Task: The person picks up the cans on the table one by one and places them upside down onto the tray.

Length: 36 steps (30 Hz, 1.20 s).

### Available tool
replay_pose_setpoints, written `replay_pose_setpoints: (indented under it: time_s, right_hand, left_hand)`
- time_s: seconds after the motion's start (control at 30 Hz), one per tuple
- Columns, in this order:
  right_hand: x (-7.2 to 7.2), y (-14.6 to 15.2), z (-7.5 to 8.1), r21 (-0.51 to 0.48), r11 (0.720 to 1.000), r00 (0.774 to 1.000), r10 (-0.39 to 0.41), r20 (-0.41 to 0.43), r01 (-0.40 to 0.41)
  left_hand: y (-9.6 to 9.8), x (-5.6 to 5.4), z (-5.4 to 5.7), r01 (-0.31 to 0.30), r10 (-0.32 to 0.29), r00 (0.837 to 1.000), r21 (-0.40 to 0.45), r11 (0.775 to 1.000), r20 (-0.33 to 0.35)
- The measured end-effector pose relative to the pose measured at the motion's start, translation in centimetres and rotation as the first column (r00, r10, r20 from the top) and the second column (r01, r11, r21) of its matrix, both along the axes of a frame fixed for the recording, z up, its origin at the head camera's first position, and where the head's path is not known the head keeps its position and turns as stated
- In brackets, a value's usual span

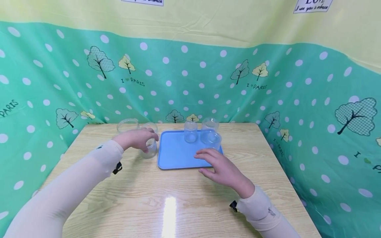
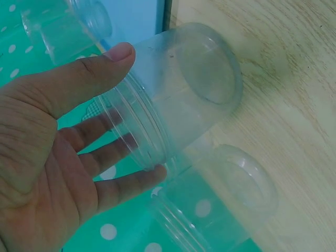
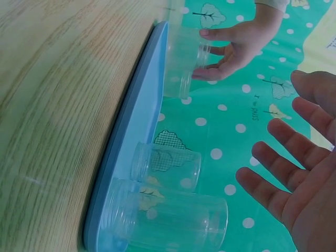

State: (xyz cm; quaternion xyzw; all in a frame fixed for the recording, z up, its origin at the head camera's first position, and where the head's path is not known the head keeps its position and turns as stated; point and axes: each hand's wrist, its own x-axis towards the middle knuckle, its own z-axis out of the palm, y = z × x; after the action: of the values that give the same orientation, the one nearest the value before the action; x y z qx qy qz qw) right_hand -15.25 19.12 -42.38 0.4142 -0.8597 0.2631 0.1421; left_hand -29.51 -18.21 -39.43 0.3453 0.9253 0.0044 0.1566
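Observation:
My left hand (image 1: 140, 138) reaches around the neck of a clear jar (image 2: 197, 79) that stands on the table left of the blue tray (image 1: 175, 155). In the left wrist view the thumb lies at one side of the ridged rim; the fingers, partly seen through the clear wall, wrap the other side. A second clear jar (image 2: 215, 199) is close by. My right hand (image 1: 221, 167) hovers over the tray's front right corner, fingers spread and holding nothing. Near it on the tray are a small clear jar (image 3: 168, 165) and a larger one (image 3: 176, 220).
Toward the back left of the wooden table (image 1: 128, 198) stands a wide clear jar (image 1: 128, 125). The tray's jars are grouped at its back and right side. A green dotted curtain (image 1: 184, 82) closes off the back and both sides.

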Motion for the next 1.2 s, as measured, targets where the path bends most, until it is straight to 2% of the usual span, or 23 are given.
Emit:
replay_pose_setpoints:
  time_s: [0.27, 0.47, 0.57, 0.67, 0.9, 1.2]
  right_hand:
    - [0.2, 0.0, 0.1, 0.008, 1.0, 0.999, -0.011, 0.031, 0.011]
    - [0.2, 0.0, 0.2, 0.0, 1.0, 1.0, 0.001, -0.003, -0.001]
    - [0.1, 0.1, 0.3, 0.0, 1.0, 1.0, 0.002, 0.003, -0.002]
    - [0.1, 0.1, 0.4, 0.007, 1.0, 1.0, -0.003, 0.012, 0.002]
    - [0.2, 0.2, 0.5, 0.013, 1.0, 1.0, -0.025, 0.014, 0.025]
    - [0.1, 0.2, 0.5, -0.003, 1.0, 1.0, -0.023, 0.001, 0.023]
  left_hand:
    - [-0.2, 0.2, 0.1, -0.008, 0.009, 1.0, 0.018, 1.0, -0.003]
    - [-1.1, 0.3, -0.2, -0.031, 0.032, 0.999, 0.079, 0.996, -0.008]
    - [-1.6, 0.6, 0.1, -0.045, 0.047, 0.999, 0.121, 0.992, -0.017]
    - [-2.1, 1.0, 0.6, -0.059, 0.064, 0.998, 0.16, 0.985, -0.025]
    - [-3.0, 2.1, 1.3, -0.043, 0.064, 0.995, 0.248, 0.968, -0.077]
    - [-4.2, 3.5, 1.1, -0.044, 0.091, 0.989, 0.357, 0.933, -0.116]
